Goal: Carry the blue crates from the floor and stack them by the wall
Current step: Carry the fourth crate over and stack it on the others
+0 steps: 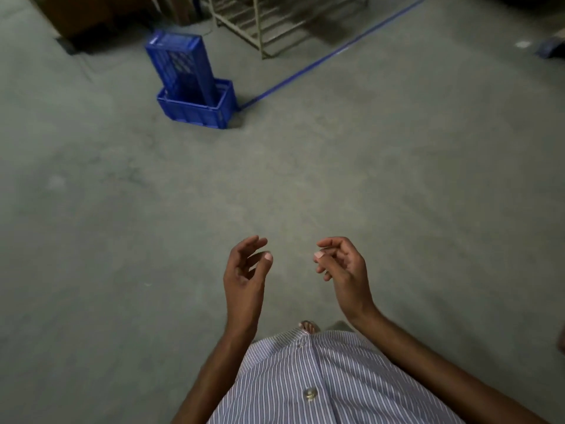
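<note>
Two blue plastic crates stand on the grey concrete floor at the upper left of centre. One crate (198, 113) rests flat on the floor. The other crate (180, 62) stands on end inside it, tilted. My left hand (246, 270) and my right hand (342, 264) hang in front of my striped shirt at the lower centre, far from the crates. Both hands hold nothing and their fingers are loosely curled and apart.
A metal rack (269, 22) stands behind the crates at the top centre. A blue line (330, 55) runs across the floor from the crates to the upper right. Brown boxes or furniture (85, 16) fill the top left. A blue object (550, 48) lies at the right edge.
</note>
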Available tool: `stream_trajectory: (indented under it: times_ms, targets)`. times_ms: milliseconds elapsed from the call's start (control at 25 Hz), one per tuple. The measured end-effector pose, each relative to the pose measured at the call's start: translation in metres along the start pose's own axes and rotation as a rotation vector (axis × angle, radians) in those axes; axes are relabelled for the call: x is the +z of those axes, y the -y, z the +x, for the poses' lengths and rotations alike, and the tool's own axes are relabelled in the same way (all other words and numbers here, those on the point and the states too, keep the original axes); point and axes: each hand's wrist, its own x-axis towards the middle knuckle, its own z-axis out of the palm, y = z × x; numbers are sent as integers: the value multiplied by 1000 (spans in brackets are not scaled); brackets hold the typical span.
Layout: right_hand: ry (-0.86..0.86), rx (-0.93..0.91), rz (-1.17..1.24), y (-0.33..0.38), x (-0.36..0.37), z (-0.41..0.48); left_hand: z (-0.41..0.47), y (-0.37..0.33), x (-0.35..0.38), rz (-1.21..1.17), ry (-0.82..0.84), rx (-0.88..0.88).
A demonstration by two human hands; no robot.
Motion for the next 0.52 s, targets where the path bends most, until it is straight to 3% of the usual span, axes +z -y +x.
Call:
stream_trajectory:
  times_ms: [280,520]
  targets:
    - [239,48,-240,-7,116,132,141,4,-47,54,-85,-138]
    - [251,46,-274,8,257,265,322,-2,-115,100,-48,-181]
